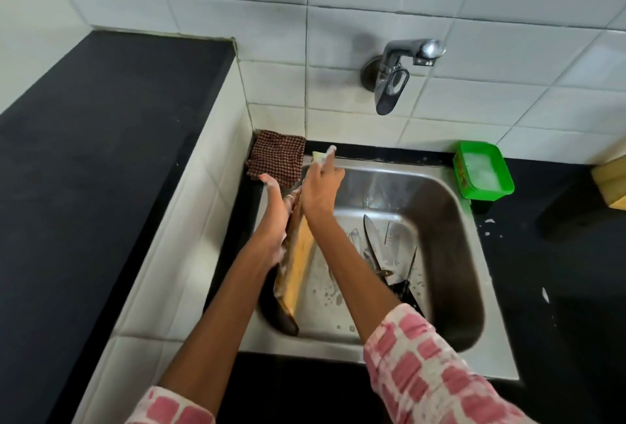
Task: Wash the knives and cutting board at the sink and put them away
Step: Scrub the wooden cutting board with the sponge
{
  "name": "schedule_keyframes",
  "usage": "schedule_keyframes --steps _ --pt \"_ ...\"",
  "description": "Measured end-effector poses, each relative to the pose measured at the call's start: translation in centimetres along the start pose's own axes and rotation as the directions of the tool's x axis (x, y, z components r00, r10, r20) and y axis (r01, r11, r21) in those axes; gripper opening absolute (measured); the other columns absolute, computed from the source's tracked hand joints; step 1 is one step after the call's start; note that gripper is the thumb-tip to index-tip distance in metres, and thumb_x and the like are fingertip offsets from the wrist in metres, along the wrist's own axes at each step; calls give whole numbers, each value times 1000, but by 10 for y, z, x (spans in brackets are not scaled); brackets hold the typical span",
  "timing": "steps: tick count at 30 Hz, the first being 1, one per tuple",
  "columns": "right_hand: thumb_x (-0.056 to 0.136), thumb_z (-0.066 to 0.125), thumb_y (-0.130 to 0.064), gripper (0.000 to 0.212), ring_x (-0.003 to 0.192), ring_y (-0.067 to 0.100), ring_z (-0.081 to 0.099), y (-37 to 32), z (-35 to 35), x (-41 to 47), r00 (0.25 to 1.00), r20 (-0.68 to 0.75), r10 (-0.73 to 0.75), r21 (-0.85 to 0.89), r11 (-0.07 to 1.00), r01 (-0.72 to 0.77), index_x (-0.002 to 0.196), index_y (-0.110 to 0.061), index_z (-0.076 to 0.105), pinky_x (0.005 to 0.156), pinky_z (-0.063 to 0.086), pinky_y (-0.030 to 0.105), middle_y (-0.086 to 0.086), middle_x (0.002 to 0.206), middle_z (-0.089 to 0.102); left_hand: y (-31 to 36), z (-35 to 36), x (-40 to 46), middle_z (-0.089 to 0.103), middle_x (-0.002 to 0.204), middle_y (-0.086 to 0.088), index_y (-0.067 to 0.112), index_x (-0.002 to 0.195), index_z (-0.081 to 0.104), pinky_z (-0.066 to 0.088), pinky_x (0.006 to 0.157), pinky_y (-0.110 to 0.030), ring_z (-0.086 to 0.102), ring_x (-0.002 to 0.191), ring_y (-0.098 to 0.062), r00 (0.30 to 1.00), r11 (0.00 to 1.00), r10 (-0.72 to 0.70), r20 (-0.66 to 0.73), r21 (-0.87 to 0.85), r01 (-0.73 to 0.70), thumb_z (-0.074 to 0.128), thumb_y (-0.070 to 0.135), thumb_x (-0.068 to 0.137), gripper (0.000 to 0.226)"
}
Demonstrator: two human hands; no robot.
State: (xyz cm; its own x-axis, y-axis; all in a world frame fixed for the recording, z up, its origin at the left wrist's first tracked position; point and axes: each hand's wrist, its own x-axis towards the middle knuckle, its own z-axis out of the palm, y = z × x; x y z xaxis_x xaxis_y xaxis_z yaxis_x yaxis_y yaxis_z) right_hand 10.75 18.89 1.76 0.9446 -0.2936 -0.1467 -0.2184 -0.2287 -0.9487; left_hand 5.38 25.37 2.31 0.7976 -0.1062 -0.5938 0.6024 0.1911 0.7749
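- The left hand (276, 217) makes its grip on the left face of the long wooden cutting board (295, 264), fingers wrapped round its far edge with suds on the knuckles, holding it up on edge.
- The right hand (321, 186) pinches a small pale soapy sponge (320, 156) in its fingertips, at the board's upper end near the sink's back rim.
- The board stands tilted in the left part of the stainless steel sink (467, 254), its lower end down near the front left corner of the basin; the top edge shows yellow-brown wood, the lower corner dark and wet.
- In my judgement the board is stiff and fairly heavy, and slippery now with soap; a hold across its edge near the middle, as the left hand has, looks the safest place, with the lower end resting in the basin to take the weight.
- Several steel knives with dark handles (382, 254) lie in a heap on the sink floor, right of the board, amid foam flecks; they look sharp and slick, best taken by the handles.
- On the black counter (559, 288) at the sink's right back corner sits a green plastic tub of soapy water (484, 169).
- A brown checked cloth (277, 157) lies at the left back corner.
- The chrome wall tap (399, 71) shows no stream that I can make out.
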Motion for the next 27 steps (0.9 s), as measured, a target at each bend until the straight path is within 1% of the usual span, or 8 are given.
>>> schedule_keyframes --steps 3,6,8,12,15,19,24,27 --pt "99 34 -28 33 99 22 45 28 2 -62 962 123 -245 -30 968 250 121 -10 48 94 42 39 0 107 34 6 -10 2 58 127 -7 20 131 50 41 98 -38 54 116 -25 997 999 -3 -75 -37 0 -10 78 75 100" --pt "97 33 -25 46 104 11 39 51 -7 -139 893 254 -371 38 927 374 142 -15 36 101 32 19 -3 109 31 12 -22 3 57 122 -11 18 130 48 42 95 -42 54 115 -29 999 991 -35 1 -131 34 -1 80 76 95" --pt "93 36 -14 50 101 1 37 54 -5 -139 899 237 -367 50 929 366 143 -11 33 97 29 10 -3 108 30 9 -25 5 56 128 -15 15 132 46 44 98 -41 56 114 -30 1000 1000 -12 23 -12 12 25 66 90 70" --pt "89 49 -7 37 91 12 50 45 14 -116 964 144 -224 143 969 204 125 -13 53 82 42 23 1 99 50 21 -29 15 63 91 -13 13 129 49 49 63 -32 61 75 -24 934 892 235 -270 441 -97 38 19 98 33" --pt "85 54 -10 27 78 14 59 66 19 -143 959 175 -221 197 963 186 109 -22 53 72 50 31 0 85 60 28 -38 19 62 101 -5 10 126 53 49 73 -29 60 86 -18 927 866 248 -281 493 -82 43 29 97 36" --pt "81 60 -3 19 83 15 63 97 21 -141 967 201 -153 98 986 136 95 -14 66 76 50 23 2 89 67 23 -43 20 60 124 -11 9 132 50 44 84 -25 58 110 -26 904 667 320 -284 745 -3 53 21 92 41" --pt "85 59 -1 23 59 5 48 87 22 -68 1000 16 11 43 999 -12 100 -16 66 56 46 23 -9 67 54 4 -58 12 58 129 -13 10 133 50 43 89 -28 56 114 -28 809 645 378 -451 755 119 46 14 92 41" --pt "84 60 -6 13 64 5 45 76 42 -66 992 90 -90 -3 996 91 81 -17 67 60 36 19 -3 68 56 -17 -60 11 55 132 -16 5 132 50 42 96 -32 52 120 -31 801 669 365 -474 732 128 49 11 91 42"
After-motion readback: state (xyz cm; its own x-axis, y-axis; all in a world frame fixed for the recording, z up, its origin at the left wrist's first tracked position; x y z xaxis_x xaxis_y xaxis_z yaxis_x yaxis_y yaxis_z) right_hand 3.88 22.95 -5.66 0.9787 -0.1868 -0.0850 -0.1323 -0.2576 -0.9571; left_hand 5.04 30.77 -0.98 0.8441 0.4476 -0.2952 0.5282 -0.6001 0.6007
